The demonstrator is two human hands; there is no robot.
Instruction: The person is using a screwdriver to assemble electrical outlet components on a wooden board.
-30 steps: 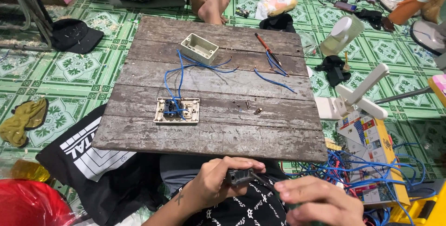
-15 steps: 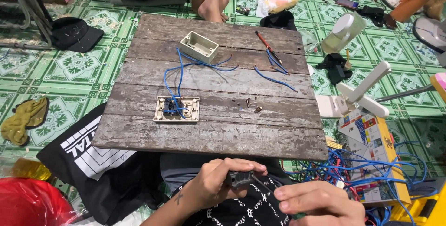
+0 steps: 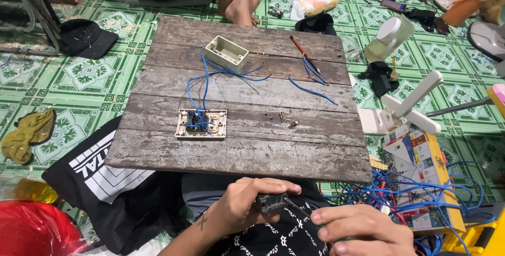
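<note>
Both hands sit low and close to the body, near each other. The left hand (image 3: pixel 247 203) is curled, its fingers (image 3: pixel 279 186) bent over and closed around something small and dark. A small mark shows on the left wrist. The right hand (image 3: pixel 363 231) lies flat with its back up, its fingers (image 3: pixel 322 218) pointing toward the left hand, almost touching it.

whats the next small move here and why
Probably bring the small dark part up onto the wooden board. The left hand grips it low over the lap, the right hand pinches beside it, and the wired switch plate lies there.
</note>
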